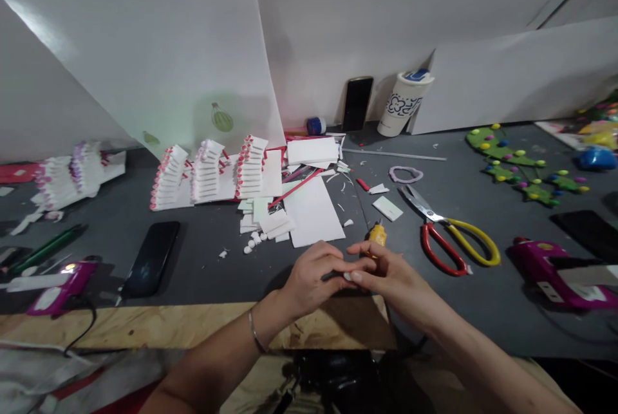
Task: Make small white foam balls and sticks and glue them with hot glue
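My left hand (311, 272) and my right hand (393, 279) meet above the table's front edge with their fingertips together. Between the pinched fingers is a small white piece (347, 277), mostly covered, so its kind cannot be made out. Just beyond my right fingers stands a yellow tool with a metal tip (378, 234), partly hidden by the hand. A white sheet (313, 211) lies past my left hand, beside small white balls (252, 243) and cut white foam pieces (277, 224). Scissors (434, 217) with red and yellow handles rest open to the right.
Rows of white sticks with red tips (251, 169) lie at the back left. A phone (152, 259) is nearer on the left; another phone (357, 103) leans beside a paper cup (403, 105). Purple devices (67, 285) (562, 272) flank the workspace. Green beaded shapes (506, 147) lie right.
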`<state>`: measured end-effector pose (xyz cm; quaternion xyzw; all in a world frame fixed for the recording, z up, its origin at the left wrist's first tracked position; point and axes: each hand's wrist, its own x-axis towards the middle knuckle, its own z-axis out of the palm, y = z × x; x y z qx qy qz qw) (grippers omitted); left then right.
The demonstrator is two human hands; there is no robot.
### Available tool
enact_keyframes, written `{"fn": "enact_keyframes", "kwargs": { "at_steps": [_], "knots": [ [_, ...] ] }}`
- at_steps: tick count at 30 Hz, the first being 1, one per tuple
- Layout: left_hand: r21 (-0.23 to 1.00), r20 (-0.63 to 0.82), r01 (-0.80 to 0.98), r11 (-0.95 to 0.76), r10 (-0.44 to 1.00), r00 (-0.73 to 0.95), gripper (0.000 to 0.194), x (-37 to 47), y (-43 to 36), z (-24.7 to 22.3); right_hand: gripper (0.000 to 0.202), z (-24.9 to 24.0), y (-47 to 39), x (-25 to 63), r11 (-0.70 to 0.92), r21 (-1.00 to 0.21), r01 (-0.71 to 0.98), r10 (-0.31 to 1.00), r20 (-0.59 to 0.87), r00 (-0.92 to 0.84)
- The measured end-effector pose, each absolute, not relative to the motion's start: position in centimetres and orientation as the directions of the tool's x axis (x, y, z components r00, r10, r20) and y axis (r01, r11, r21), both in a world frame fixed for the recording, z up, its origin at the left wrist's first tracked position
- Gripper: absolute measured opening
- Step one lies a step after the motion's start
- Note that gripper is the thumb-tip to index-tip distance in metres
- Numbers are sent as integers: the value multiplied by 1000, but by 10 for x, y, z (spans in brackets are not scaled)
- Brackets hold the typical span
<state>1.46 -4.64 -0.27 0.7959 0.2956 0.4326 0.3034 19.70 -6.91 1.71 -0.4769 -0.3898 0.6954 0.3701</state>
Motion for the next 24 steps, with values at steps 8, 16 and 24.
{"fn": "enact_keyframes", "kwargs": {
  "at_steps": [8,16,24],
  "knots": [
    [696,525,275,-663,732,434,19,21,-52,-10,46,12,-73,194,-301,-953,-44,942,-289,-172],
    [629,478,307,-714,667,572,30,14,-50,-8,46,10,-70,194,-320,-946,-54,931,-304,-199],
    [509,532,348,-787,606,591,20,17,-47,-5,29,3,-67,199,-299,-954,-26,930,-286,-231]
  ]
}}
